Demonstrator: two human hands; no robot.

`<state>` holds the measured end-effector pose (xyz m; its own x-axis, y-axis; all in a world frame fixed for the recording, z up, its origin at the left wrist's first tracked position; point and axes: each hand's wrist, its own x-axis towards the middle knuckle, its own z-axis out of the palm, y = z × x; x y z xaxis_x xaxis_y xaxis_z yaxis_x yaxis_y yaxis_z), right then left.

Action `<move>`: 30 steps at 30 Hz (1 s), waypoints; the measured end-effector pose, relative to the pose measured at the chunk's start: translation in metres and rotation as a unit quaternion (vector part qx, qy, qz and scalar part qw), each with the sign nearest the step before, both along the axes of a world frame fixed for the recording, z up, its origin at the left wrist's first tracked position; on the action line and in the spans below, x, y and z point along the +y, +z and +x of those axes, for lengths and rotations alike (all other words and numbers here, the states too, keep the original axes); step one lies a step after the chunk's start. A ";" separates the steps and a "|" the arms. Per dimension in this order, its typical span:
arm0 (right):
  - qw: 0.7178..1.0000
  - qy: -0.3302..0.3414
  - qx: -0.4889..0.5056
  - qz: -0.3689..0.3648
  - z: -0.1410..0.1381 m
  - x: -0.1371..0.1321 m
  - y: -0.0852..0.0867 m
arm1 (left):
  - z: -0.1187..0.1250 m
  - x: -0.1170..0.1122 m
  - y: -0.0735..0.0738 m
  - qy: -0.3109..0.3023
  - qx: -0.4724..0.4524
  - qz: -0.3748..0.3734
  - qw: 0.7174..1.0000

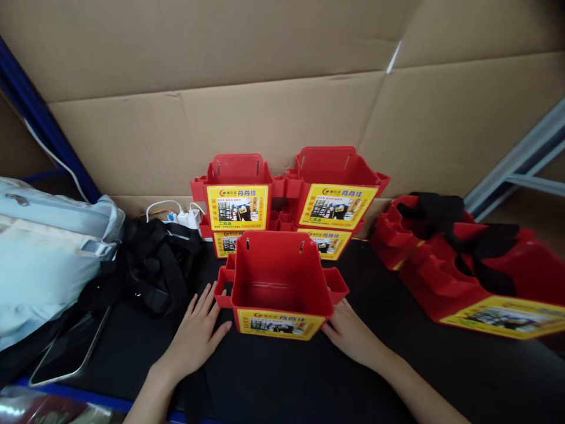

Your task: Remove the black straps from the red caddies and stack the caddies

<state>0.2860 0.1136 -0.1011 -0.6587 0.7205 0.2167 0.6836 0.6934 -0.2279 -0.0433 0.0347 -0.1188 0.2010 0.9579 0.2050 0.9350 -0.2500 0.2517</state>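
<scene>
A red plastic tool box (pixel 278 268) with a yellow label stands on the black table top in front of me, its open top showing a bare inside. Beside its left pocket, my left hand (pixel 200 330) lies on the table with the fingers spread, the fingertips close to the box. On the other side my right hand (pixel 351 330) rests low against the box, thumb apart; its fingertips are partly hidden behind the right pocket. Neither hand grips the box. Behind it stand two stacks of like boxes, topped by a left box (pixel 238 206) and a right box (pixel 339 203).
Red boxes with black straps (pixel 468 259) stand at the right. A heap of black straps (pixel 154 265), a phone (pixel 73 347) and a pale bag (pixel 44 253) lie at the left. White plugs (pixel 188 218) and a cardboard wall (pixel 273 118) are behind.
</scene>
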 end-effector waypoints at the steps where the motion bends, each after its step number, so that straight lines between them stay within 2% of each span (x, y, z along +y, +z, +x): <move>1: 1.000 -0.001 -0.004 0.001 0.000 0.000 -0.001 | 0.000 -0.001 0.001 -0.005 0.012 -0.001 1.000; 4: 1.000 -0.001 0.000 0.006 0.001 0.001 -0.003 | -0.006 -0.006 0.007 -0.059 0.011 -0.006 0.998; 6: 1.000 0.004 0.004 0.010 0.002 0.002 -0.003 | -0.016 -0.011 0.010 -0.073 -0.005 0.030 0.997; 7: 1.000 0.007 0.004 0.012 0.003 0.003 -0.003 | -0.023 -0.013 0.011 -0.046 -0.011 0.066 0.997; 8: 1.000 0.009 0.003 0.012 0.003 0.004 -0.003 | -0.030 -0.015 0.011 0.008 -0.016 0.109 0.994; 10: 1.000 0.013 -0.002 0.011 0.003 0.005 0.000 | -0.043 -0.015 0.013 0.157 -0.015 0.175 0.972; 12: 1.000 0.016 -0.003 0.009 0.001 0.004 0.003 | -0.054 -0.010 0.015 0.270 -0.004 0.170 0.948; 13: 1.000 0.016 -0.002 0.006 0.000 0.002 0.006 | -0.058 -0.006 0.017 0.298 0.004 0.148 0.943; 15: 1.000 0.013 0.005 -0.005 -0.004 -0.003 0.010 | -0.063 0.004 0.021 0.317 0.002 0.100 0.943; 17: 1.000 0.010 0.018 -0.022 -0.008 -0.008 0.011 | -0.066 0.013 0.027 0.303 -0.057 0.081 0.948; 19: 0.999 0.012 0.035 -0.037 -0.007 -0.011 0.012 | -0.068 0.020 0.037 0.275 -0.166 0.109 0.941; 21: 0.998 0.008 0.044 -0.040 0.000 -0.010 0.016 | -0.070 0.025 0.053 0.235 -0.300 0.173 0.908; 23: 0.997 -0.044 0.058 -0.015 0.012 -0.008 0.029 | -0.069 0.029 0.077 0.191 -0.427 0.243 0.850; 25: 0.982 -0.141 0.113 0.058 0.020 -0.011 0.055 | -0.060 0.032 0.107 0.135 -0.522 0.286 0.793; 26: 0.962 -0.190 0.161 0.110 0.018 -0.016 0.072 | -0.053 0.033 0.123 0.105 -0.548 0.298 0.774; 27: 0.943 -0.208 0.212 0.153 0.011 -0.023 0.090 | -0.042 0.033 0.138 0.069 -0.563 0.295 0.769; 28: 0.930 -0.208 0.255 0.165 0.000 -0.031 0.109 | -0.030 0.034 0.152 0.034 -0.564 0.296 0.770; 30: 0.935 -0.136 0.303 0.126 -0.036 -0.047 0.141 | -0.002 0.034 0.174 -0.031 -0.539 0.275 0.796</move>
